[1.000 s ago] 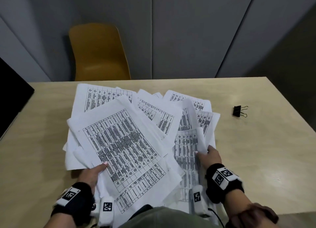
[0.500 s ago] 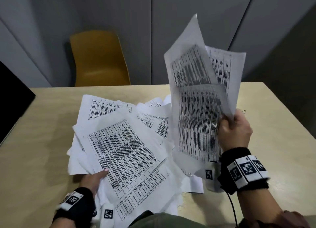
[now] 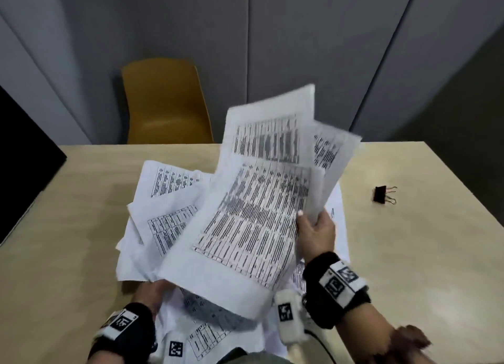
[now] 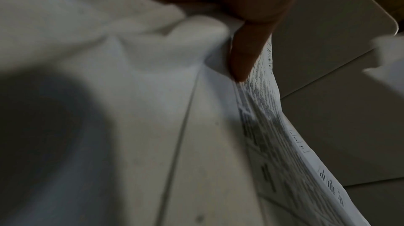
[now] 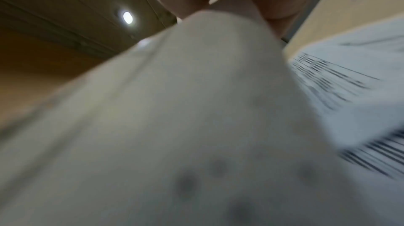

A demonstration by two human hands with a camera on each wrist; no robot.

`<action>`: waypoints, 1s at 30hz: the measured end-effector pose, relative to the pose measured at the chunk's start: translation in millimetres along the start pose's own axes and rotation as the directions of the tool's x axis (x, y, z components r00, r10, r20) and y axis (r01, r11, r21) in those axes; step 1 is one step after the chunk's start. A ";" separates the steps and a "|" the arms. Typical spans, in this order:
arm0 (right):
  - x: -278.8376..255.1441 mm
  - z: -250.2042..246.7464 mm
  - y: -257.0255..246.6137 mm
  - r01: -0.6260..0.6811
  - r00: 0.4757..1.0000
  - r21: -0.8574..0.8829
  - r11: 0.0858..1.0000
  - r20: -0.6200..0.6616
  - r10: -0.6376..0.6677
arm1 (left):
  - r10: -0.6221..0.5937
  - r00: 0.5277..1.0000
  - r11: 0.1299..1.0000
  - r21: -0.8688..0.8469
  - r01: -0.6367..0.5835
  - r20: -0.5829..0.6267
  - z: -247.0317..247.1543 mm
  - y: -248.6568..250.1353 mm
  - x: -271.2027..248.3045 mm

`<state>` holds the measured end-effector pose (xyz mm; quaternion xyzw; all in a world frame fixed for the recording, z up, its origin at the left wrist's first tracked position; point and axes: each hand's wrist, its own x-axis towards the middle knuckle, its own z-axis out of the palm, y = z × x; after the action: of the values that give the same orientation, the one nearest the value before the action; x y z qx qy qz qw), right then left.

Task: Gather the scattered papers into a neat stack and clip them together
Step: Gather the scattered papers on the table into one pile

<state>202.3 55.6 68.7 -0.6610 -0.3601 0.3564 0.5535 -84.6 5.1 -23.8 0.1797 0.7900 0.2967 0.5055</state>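
White printed papers lie in a loose overlapping pile on the table. My right hand pinches the right edge of several lifted sheets, which lean left over the pile. In the right wrist view these sheets fill the frame as a blur. My left hand holds the pile's near-left edge and is mostly hidden under the lifted sheets. In the left wrist view one finger lies against a printed sheet. A black binder clip lies alone on the table to the right, well clear of both hands.
The light wooden table has bare surface left and right of the pile. A yellow chair stands behind its far edge before a grey wall. A black panel sits at the left edge.
My right hand picked up several sheets from the pile's right side, raised them upright, and has now swung them down and left over the pile. The left hand stayed at the near-left edge.
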 end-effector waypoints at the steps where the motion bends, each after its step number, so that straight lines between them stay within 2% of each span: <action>1: -2.7 1.8 16.4 -0.035 0.999 -0.044 0.998 0.002 0.035 | 0.016 1.000 1.000 0.001 -0.016 -0.004 0.4 0.2 1.0; 4: -6.4 0.5 53.1 -0.159 0.987 -0.155 0.975 -0.007 0.160 | 0.020 0.999 1.000 -0.014 -0.020 0.027 -1.6 3.1 -6.2; 7: -9.3 -3.0 68.2 -0.229 0.954 -0.348 0.909 0.108 0.281 | -0.023 0.999 0.995 -0.095 0.025 0.023 -1.4 -0.4 -0.2; 10: -8.7 -6.3 70.4 -0.135 0.916 -0.615 0.777 0.221 0.334 | 0.030 0.999 0.983 -0.184 -0.027 0.013 0.0 -0.6 0.1; 14: -5.9 -4.3 70.9 0.017 0.863 -0.747 0.665 0.347 0.367 | 0.067 0.992 0.990 -0.127 -0.054 0.105 -1.0 -2.0 -0.9; 16: -8.5 0.2 72.3 0.121 0.832 -0.789 0.602 0.411 0.372 | 0.071 0.991 0.997 -0.033 -0.068 0.113 -1.0 -1.4 -2.5; 17: -9.8 1.6 73.3 0.168 0.840 -0.799 0.577 0.422 0.340 | 0.075 0.993 0.997 -0.005 -0.075 0.095 -1.6 -0.5 -3.0; 18: -11.1 2.2 72.6 0.175 0.866 -0.795 0.581 0.405 0.294 | 0.081 0.993 0.996 0.015 -0.082 0.083 -1.3 -0.3 -2.6; 19: -10.8 1.9 73.3 0.147 0.896 -0.770 0.621 0.369 0.245 | 0.082 0.994 0.996 0.019 -0.084 0.075 -0.8 1.0 -4.9; 21: -7.5 -1.2 74.8 0.024 0.927 -0.683 0.730 0.289 0.240 | 0.086 0.995 0.996 0.021 -0.087 0.051 -0.1 0.6 -5.3; 23: -4.7 -4.1 79.3 -0.060 0.906 -0.677 0.733 0.272 0.325 | 0.093 0.995 0.996 0.002 -0.093 0.036 1.3 0.4 -7.1; 24: -3.2 -5.3 82.3 -0.045 0.888 -0.703 0.710 0.298 0.351 | 0.104 0.994 0.995 0.003 -0.104 0.040 2.4 0.3 -7.1; 27: -4.7 -6.7 82.7 0.124 0.840 -0.819 0.561 0.387 0.380 | 0.106 0.993 0.994 0.013 -0.107 0.060 3.0 1.4 -9.0; 28: -4.2 -7.1 82.4 0.145 0.837 -0.818 0.556 0.401 0.372 | 0.114 0.991 0.993 0.020 -0.115 0.064 2.7 2.4 -10.7; 30: -2.9 -10.4 83.4 0.110 0.840 -0.769 0.629 0.411 0.355 | 0.130 0.990 0.991 0.033 -0.132 0.053 2.0 2.3 -10.0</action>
<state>216.7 37.4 -12.2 -0.7316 -0.5655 0.3741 0.0712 -78.6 1.6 -16.0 0.2479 0.7686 0.3100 0.5016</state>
